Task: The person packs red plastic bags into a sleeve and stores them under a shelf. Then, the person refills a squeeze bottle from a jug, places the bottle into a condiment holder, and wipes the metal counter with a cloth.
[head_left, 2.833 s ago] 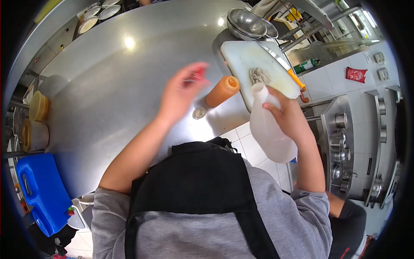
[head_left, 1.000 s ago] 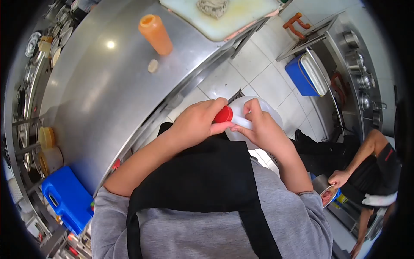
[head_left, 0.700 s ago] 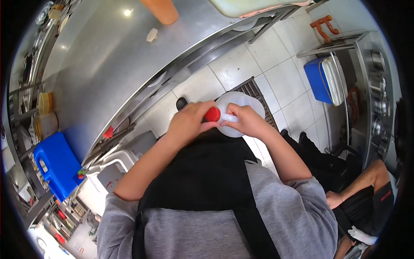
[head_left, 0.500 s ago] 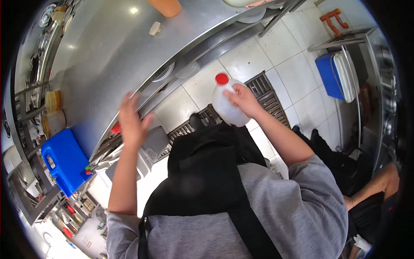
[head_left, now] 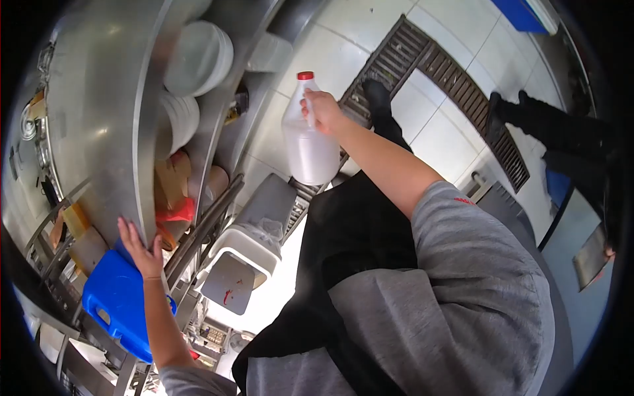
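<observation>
One translucent jug (head_left: 310,155) with a red cap (head_left: 305,76) is held out past the edge of the steel table (head_left: 105,152), over the floor and well apart from the tabletop. It is gripped at its handle by the right hand (head_left: 323,112), the fingers curled closely round. Nothing is held by the left hand (head_left: 140,254): its fingers are spread, and it seems to be rested on the table's edge, though how firmly cannot be told.

From the left hand at the table, the jug is found to the right and farther ahead, clear of the table's side. Its long axis is aligned almost with the height of the view, the capped end pointed away from the black apron (head_left: 363,218) and the base turned toward it; whether it hangs truly plumb cannot be judged through so wide a lens. The jug is thus in the right hand, while the table is nearer to the left.

The right forearm is stretched outward from a grey sleeve (head_left: 475,237). The left forearm is laid across the view of the blue container (head_left: 122,297) beside the table. Beneath the tabletop, white bowls (head_left: 198,56) are stacked.
</observation>
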